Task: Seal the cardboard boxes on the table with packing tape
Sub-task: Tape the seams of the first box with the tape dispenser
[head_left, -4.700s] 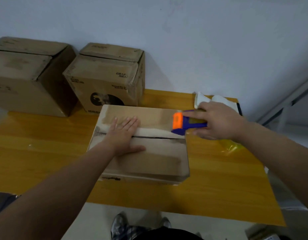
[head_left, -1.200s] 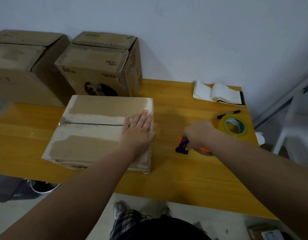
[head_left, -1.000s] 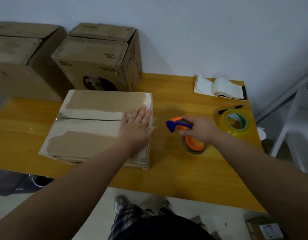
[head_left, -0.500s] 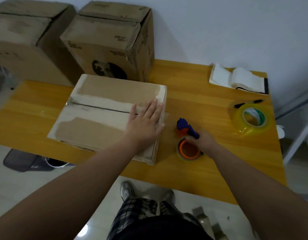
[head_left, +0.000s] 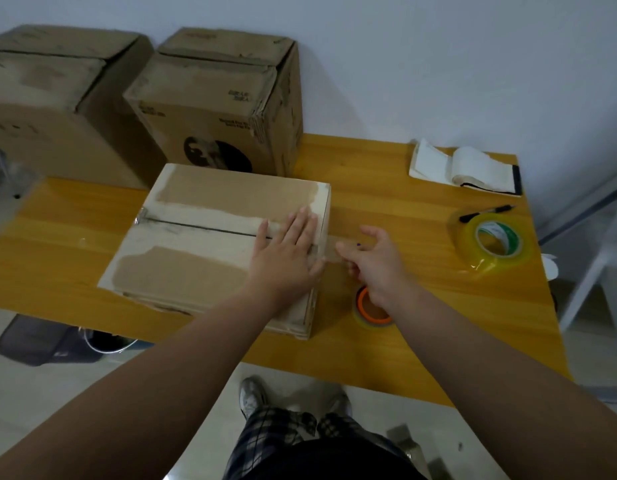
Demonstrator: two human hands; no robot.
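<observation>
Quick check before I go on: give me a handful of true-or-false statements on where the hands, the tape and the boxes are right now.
1. The left hand lies flat on top of the flat box. True.
2. The right hand grips the tape dispenser. False: its fingers are spread open above the table, and the dispenser lies on the table under the wrist.
3. The yellow tape roll sits on the flat box. False: it sits on the table near the right edge, beside a pen.
4. Two taller boxes stand behind the flat box, against the wall. True.
5. An open notebook lies at the far right corner of the table. True.
</observation>
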